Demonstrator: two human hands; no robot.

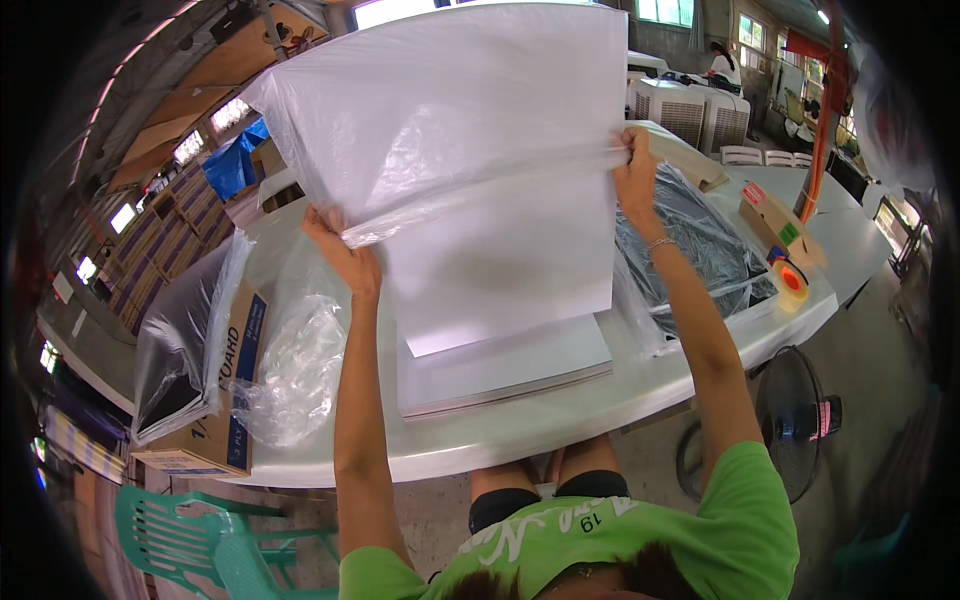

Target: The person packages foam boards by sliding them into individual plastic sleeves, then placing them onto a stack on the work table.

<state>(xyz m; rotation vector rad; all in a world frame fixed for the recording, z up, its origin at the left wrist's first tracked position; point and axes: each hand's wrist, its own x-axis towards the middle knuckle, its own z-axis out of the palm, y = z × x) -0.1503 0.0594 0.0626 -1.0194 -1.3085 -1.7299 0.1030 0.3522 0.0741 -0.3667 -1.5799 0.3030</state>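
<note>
Left hand (347,258) and right hand (636,185) pinch clear plastic (450,203) at its gathered edge, some fingertips hidden | white stack (500,375), centre, rear covered | white sheet (500,275), upper centre, top veiled | person (724,67), upper right, too small to make out

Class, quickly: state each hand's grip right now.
Left hand: closed, holding the gathered edge of the clear plastic cover.
Right hand: closed, holding the same edge.

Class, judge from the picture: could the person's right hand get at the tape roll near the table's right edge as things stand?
Probably, once freed: the right hand grips the plastic sleeve's edge, but nothing visible covers the tape roll, which looks within reach.
</note>
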